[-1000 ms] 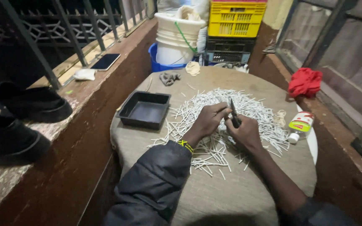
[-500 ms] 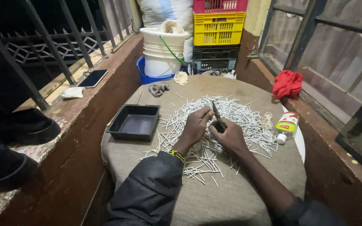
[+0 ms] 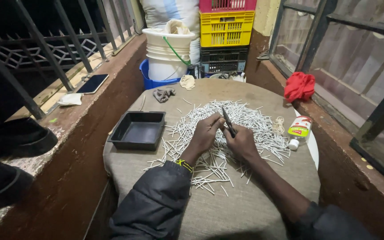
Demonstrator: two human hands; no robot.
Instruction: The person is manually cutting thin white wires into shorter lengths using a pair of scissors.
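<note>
I observe both hands at the centre of the round table covered in coarse grey-brown cloth (image 3: 254, 209), working over the wide heap of thin white sticks (image 3: 250, 122). The right hand (image 3: 242, 143) has its fingers closed around a slim dark pointed tool (image 3: 228, 121), whose tip stands up and away from the body. The left hand (image 3: 206, 133), with a yellow bead band at the wrist, has its fingertips pinched together just beside the tool; whether they grip a single stick I cannot tell.

Against the pictures from a second ago, hands, tool and heap hold the same positions relative to one another; only the head camera has shifted, so the view differs while the work is unchanged.

The shallow black rectangular plastic tray (image 3: 137, 130) lies left of the heap and shows nothing inside. A small white bottle with a red label (image 3: 298, 130) lies on its side at the right edge.
</note>
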